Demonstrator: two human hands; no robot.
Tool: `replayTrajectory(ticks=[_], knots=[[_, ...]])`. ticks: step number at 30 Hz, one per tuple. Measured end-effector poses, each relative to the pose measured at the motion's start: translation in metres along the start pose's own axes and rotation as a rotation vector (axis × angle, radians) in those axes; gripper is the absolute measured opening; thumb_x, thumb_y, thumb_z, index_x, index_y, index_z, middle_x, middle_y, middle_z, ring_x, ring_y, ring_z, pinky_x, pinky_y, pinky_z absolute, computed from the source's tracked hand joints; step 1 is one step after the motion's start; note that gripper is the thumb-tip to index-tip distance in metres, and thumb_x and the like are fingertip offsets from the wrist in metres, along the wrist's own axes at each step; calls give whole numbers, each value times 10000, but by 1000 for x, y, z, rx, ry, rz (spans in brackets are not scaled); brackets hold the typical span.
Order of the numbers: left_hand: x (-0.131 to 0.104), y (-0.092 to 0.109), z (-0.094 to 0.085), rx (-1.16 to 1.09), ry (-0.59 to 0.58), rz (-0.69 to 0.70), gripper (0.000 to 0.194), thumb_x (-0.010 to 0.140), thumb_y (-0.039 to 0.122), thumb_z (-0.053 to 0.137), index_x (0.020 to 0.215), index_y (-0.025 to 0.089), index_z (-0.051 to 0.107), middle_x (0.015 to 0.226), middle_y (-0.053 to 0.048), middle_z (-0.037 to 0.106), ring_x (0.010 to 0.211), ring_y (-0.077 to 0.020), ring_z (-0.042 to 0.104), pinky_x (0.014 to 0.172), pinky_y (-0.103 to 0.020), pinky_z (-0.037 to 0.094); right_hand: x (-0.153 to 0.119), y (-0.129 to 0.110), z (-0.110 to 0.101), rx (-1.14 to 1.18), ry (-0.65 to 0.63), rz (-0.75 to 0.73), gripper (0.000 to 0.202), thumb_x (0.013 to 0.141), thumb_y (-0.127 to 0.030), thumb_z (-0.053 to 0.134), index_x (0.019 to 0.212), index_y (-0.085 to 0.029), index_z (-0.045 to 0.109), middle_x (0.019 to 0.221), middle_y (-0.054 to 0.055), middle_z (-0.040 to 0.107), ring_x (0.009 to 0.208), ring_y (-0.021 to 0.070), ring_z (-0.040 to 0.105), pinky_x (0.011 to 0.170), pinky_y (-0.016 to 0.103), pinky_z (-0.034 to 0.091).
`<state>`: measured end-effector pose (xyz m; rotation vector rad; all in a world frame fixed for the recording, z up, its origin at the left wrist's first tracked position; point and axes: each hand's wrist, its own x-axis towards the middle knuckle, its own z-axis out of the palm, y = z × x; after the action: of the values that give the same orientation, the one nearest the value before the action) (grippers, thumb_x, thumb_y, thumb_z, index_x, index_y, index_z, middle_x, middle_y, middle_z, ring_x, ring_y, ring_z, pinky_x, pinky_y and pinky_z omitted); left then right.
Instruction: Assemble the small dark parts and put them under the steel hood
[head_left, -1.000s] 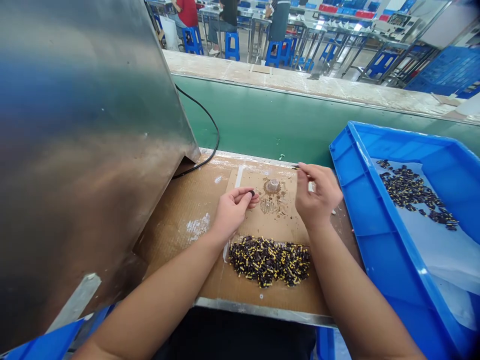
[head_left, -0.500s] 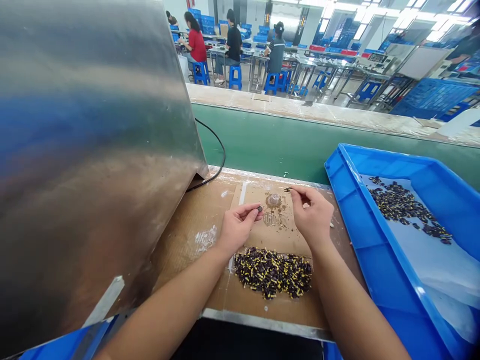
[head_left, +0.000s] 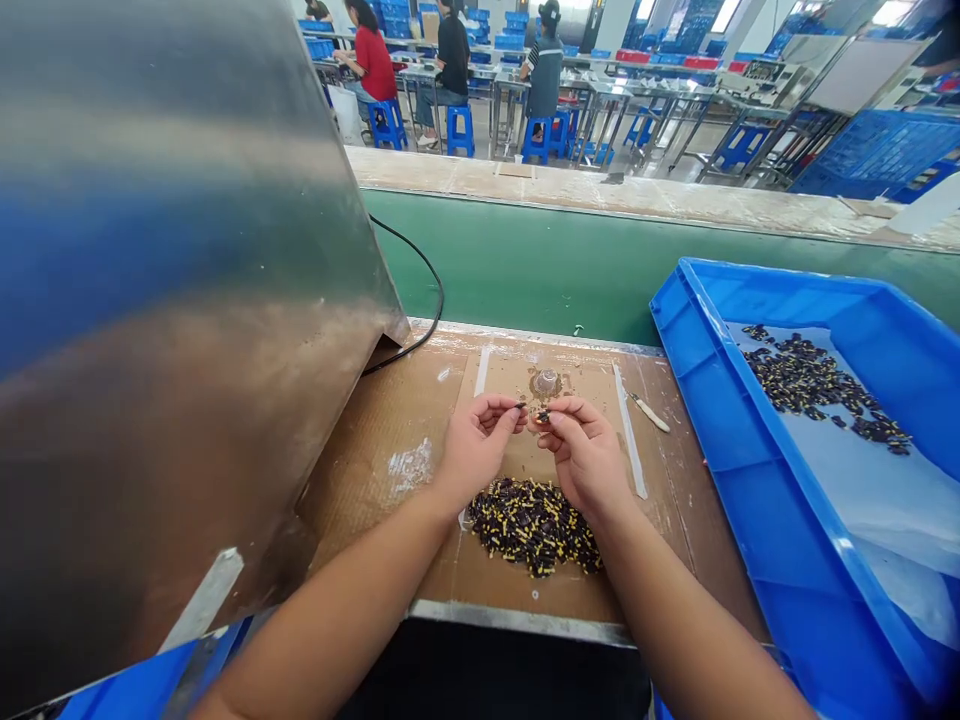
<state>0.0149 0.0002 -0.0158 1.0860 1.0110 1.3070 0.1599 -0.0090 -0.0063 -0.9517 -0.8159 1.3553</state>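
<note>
My left hand pinches a small dark part between thumb and fingertips. Close beside it, my right hand is closed on a small black-and-yellow part. The fingertips of both hands nearly meet; whether the two parts touch is too small to tell. Below the hands, a pile of small black-and-yellow parts lies on the cardboard-covered bench. Just beyond the fingers is a small clear dome-shaped piece with a stained ring around it.
A blue bin at the right holds white sheeting and more black-and-yellow parts. A large metal housing rises at the left, with a black cable behind it. A light-handled tool lies near the bin. People sit at far tables.
My right hand has come left and down from beyond the dome to meet my left hand, with a black-and-yellow part in its fingers. My left hand stays nearly in place. The view has tilted downward.
</note>
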Motion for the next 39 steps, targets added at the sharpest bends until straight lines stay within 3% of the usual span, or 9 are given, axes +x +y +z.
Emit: replayTrajectory(ticks=[6,12,17,23,29,32,35,39], knots=[[-6,-2,-1,226,-1,110,195,925,332,667,1042,188,729,993,-80,746,906,-190,710,871,-316,575,-5,-2,3,91,25,15,148,788,-286,797,879,-223,697,851,0,731,804,138,719,702,225,611],[-7,1,-1,233,10,121,184,898,332,711,1034,212,747,1040,-85,747,950,-205,713,940,-353,573,-8,-5,3,53,49,18,134,784,-271,782,850,-215,680,849,15,729,854,168,732,755,277,640],[-6,3,0,9,33,9,222,808,345,816,928,176,738,969,-105,753,879,-201,723,890,-359,607,-9,-5,0,-3,-2,-8,122,834,-296,751,899,-229,672,856,9,728,844,178,738,730,307,653],[-5,6,2,-306,74,-104,232,747,328,867,895,202,742,919,-60,757,852,-161,719,802,-267,618,-15,-6,0,-144,-13,-148,160,897,-339,734,1040,-266,737,941,28,740,923,207,735,710,324,662],[-15,11,7,85,96,99,156,830,270,792,968,202,766,964,-65,760,864,-188,726,877,-341,623,-20,-11,4,-140,3,-161,170,899,-341,740,1057,-278,732,980,23,744,944,203,728,816,372,679],[-17,12,9,120,91,115,170,829,264,791,990,211,774,1015,-68,757,915,-197,726,914,-349,615,-20,-12,5,-119,-8,-142,170,897,-333,746,1050,-261,727,997,30,745,948,200,728,843,367,675],[-14,10,8,-9,78,27,165,801,269,823,945,198,785,989,-76,761,902,-183,726,885,-308,618,-21,-13,7,-133,-31,-143,148,896,-313,743,1027,-246,730,1017,38,751,943,198,734,846,355,673],[-8,9,6,-347,74,-101,178,714,270,896,814,181,778,903,-64,762,826,-144,718,788,-224,613,-24,-13,11,-178,-46,-210,147,898,-252,734,1044,-240,749,1032,26,762,891,174,749,838,331,672]])
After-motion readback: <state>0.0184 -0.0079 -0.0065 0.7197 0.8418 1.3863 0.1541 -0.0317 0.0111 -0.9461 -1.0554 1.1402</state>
